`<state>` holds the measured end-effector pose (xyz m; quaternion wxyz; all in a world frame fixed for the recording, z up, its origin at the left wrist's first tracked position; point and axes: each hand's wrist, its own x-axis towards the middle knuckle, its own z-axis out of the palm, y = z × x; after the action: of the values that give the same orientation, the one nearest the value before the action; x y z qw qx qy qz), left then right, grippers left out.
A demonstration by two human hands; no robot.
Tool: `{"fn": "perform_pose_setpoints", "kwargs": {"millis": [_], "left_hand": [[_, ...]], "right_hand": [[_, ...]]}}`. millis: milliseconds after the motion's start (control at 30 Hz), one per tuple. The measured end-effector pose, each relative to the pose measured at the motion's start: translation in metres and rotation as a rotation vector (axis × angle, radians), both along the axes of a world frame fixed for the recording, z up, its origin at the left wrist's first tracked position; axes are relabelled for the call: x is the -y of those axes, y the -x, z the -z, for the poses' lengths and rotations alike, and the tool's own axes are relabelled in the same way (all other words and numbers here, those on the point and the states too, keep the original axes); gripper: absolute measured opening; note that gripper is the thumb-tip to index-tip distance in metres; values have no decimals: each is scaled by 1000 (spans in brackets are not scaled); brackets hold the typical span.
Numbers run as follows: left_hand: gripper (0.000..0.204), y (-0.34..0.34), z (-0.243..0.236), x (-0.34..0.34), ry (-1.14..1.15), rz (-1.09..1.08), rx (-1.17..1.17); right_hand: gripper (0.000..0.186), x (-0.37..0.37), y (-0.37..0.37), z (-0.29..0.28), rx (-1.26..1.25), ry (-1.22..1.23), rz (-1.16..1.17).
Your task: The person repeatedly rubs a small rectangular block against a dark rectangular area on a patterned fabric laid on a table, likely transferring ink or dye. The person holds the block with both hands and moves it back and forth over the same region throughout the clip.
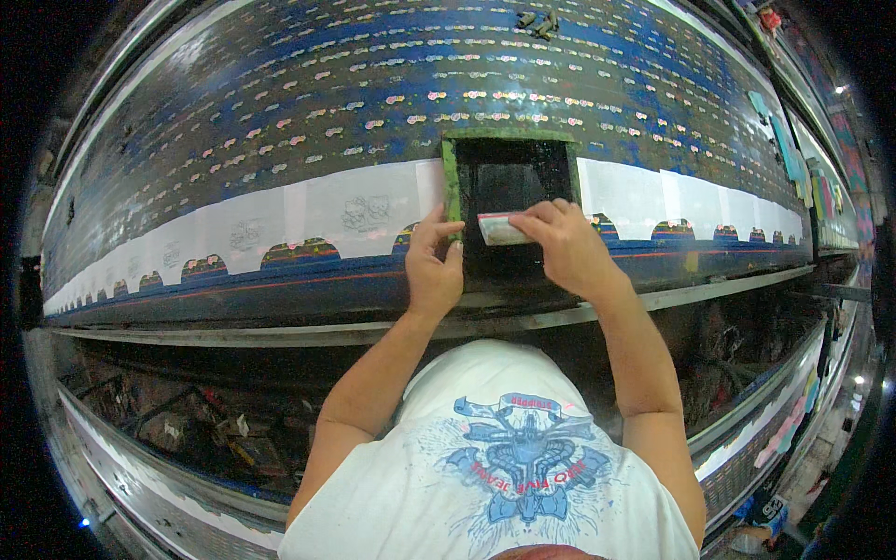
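A printing screen (509, 134) with a worn green frame and a dark mesh lies over white cloth pieces on a long table. My left hand (435, 269) grips the screen's left side near its lower corner, thumb and fingers curled around the edge. In my right hand (571, 247) is a squeegee (502, 231), pale with a reddish upper edge, pinched at its right end. It is held at the near part of the dark mesh, but whether it touches the mesh I cannot tell. The cloth under the screen is hidden.
White cut cloth pieces (317, 215) run along the table in a row, some bearing line-drawn prints. Rows of small coloured print marks cover the dark tabletop (327, 103). Small dark objects (537, 24) lie at its far side. A rail (308, 330) borders the near edge.
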<state>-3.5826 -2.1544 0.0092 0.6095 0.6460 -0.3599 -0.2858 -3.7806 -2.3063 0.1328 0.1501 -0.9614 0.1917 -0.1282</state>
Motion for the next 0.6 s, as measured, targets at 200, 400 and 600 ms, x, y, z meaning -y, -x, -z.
{"fn": "perform_pose_setpoints", "kwargs": {"millis": [200, 400, 600], "left_hand": [[29, 10, 3, 4, 25, -85, 33], [41, 11, -15, 2, -79, -56, 265], [24, 26, -20, 5, -23, -100, 147]], "right_hand": [[45, -52, 21, -2, -54, -6, 35], [44, -56, 35, 0, 62, -65, 51], [42, -42, 69, 14, 258, -120, 68]]}}
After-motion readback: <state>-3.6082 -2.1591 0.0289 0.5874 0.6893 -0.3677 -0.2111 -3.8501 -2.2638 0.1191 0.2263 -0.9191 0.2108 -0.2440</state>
